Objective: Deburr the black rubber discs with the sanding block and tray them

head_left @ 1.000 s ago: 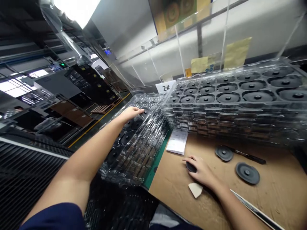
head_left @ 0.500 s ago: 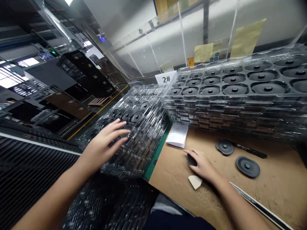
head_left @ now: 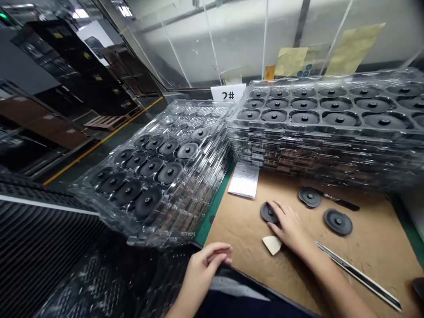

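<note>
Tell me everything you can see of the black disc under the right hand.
The black disc is round and thin, with a matte, rubber-like look, and lies flat on the brown cardboard work surface. Only its left part shows. The right hand covers the rest, with its fingers on top, so its centre is hidden. No other thing visibly touches it. A pale triangular scrap lies just below it.
</note>
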### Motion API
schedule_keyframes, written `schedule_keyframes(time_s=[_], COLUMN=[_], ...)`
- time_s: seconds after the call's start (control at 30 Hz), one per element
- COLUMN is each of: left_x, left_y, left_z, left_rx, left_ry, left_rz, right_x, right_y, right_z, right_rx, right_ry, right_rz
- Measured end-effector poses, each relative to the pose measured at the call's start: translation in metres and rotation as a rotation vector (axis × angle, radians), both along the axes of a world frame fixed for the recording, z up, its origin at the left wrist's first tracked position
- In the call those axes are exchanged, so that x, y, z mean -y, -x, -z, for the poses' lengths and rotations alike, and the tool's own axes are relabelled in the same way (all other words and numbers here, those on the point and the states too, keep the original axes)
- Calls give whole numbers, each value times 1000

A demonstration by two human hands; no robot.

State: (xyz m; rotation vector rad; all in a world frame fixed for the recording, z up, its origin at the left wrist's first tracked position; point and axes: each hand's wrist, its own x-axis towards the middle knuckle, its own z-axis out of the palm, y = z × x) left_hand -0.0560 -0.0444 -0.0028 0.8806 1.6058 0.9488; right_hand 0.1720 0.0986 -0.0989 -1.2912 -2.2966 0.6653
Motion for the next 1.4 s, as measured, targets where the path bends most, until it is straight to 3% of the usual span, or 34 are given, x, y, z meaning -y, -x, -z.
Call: schedule_keyframes(time_s=[0.1,0.23,0.43,0.63,0.73,0.9,0.97,1.1,1.27,1.4], left_x=[-20,-48,-57,-47,-47,-51,-55,-61,-64,-65], left_y=[-16,-39,-63,-60,-53,-46,-45,-47,-48,-49], left_z=[23,42,41,49,52,56,60,70,79,82], left_rx=[192,342,781,926,979,1039,1046,1061,1043,1015], left_ry=[29,-61,-27,74,93,85,65,43,60,48], left_rz=[10,18,171,57,1,-118,-175,-227,-220,-223], right_x=[6,27,72,77,81,99,102,90,54,37], right_y=[-1,-4,-3,8,9,11,13,11,8,22], right_z=[-8,-31,-58,-67,-63,-31,-17,-7,-27,-42], right_rx=[-6,-49,-259,-259,-222,-50,8,-31,-129,-203], right_ry=[17,44,234,264,217,114,117,190,341,416], right_rz=[44,66,73,72,48,305,312,263,256,243])
